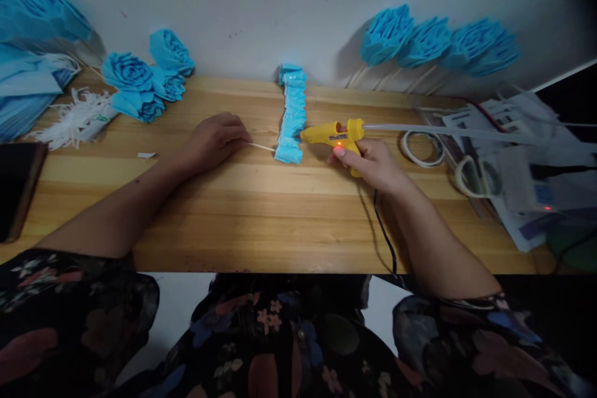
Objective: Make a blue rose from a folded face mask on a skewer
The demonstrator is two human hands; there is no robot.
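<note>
My right hand [370, 161] is wrapped round the grip of a yellow glue gun [326, 133], whose red light glows. A long clear glue stick [420, 129] sticks out of its back end. The nozzle is at the right edge of a gathered strip of blue crepe-like material [293, 109], which lies lengthwise away from me on the table. My left hand [217, 140] is closed in a pinch on a thin pale stick [262, 147]. The stick's far end meets the near left edge of the strip; whether it is attached there I cannot tell.
Blue flowers [128, 71] lie at the back left, and more blue flowers [387, 34] on sticks lean against the wall at right. A white bundle [77, 115], a dark flat device [18, 186], scissors [480, 175], a tape roll [423, 148] and a black cord [386, 236] are also about.
</note>
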